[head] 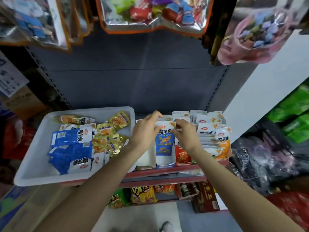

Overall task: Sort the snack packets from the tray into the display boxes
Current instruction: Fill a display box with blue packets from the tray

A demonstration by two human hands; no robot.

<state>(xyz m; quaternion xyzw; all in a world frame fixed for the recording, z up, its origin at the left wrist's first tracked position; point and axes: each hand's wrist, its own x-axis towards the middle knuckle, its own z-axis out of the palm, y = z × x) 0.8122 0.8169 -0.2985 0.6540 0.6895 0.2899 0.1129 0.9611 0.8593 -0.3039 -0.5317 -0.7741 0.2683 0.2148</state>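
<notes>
A white tray on the shelf's left holds several blue packets and gold packets. To its right stand narrow display boxes: an empty beige-fronted one, a blue one, a red one and an orange one. A blue packet stands upright in the blue box. My left hand grips its top left edge. My right hand pinches its top right corner.
Big bags of sweets hang overhead. A white wall panel bounds the shelf on the right, with green packets beyond it. The shelf's red front edge lies below the boxes, with more snacks on the lower shelf.
</notes>
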